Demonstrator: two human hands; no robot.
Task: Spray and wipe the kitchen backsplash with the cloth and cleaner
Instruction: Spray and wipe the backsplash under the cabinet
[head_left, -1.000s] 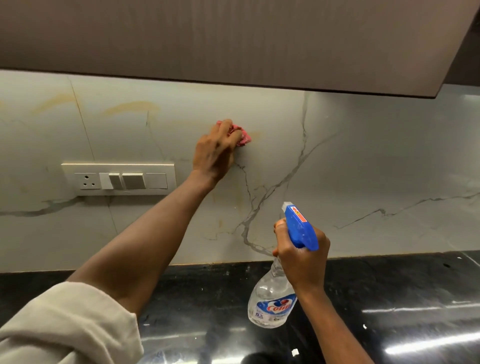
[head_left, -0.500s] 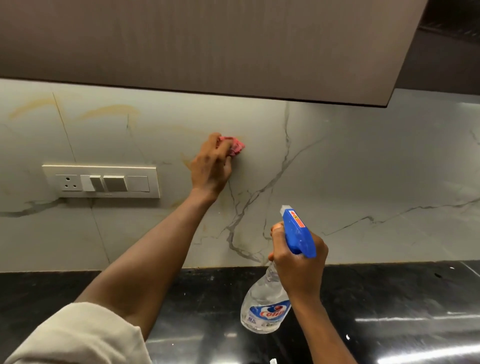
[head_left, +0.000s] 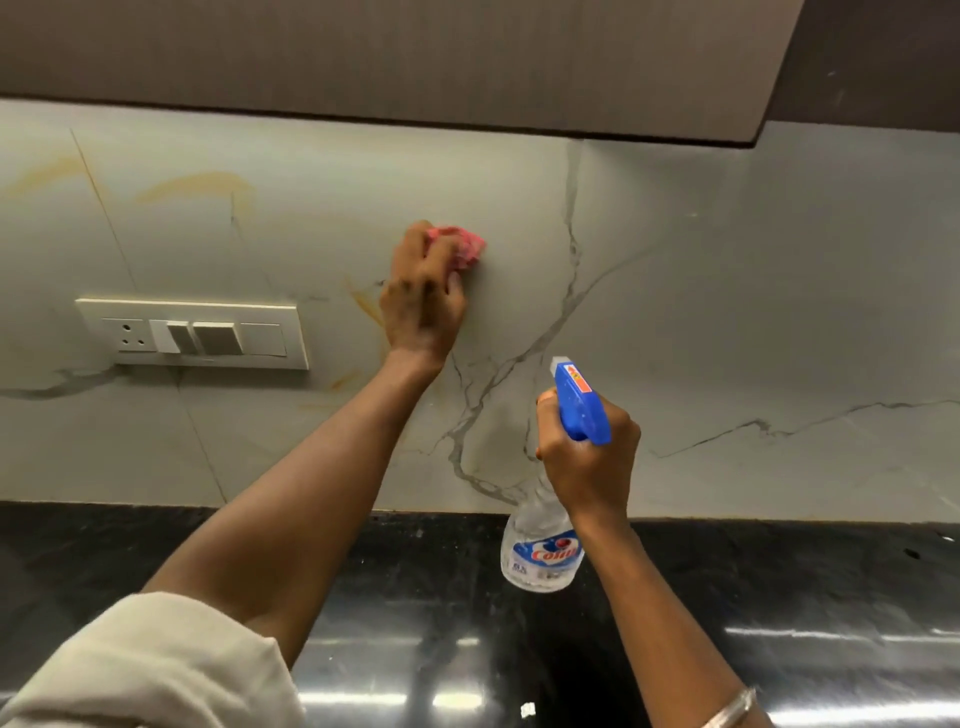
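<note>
Pressing a mostly hidden pink cloth (head_left: 462, 247) against the backsplash (head_left: 727, 312), the left hand (head_left: 423, 301) bunches it; the right hand (head_left: 589, 457) grips the spray bottle (head_left: 543, 551), its neck hidden by curled fingers.

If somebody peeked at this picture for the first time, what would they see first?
Probably the bright pink cloth, which the left hand grips and presses against the pale marbled backsplash, up near the middle. Next comes the spray bottle with its blue top, held in the right hand lower right, above the shiny black counter. A cream switch plate sits on the wall at the left.
</note>
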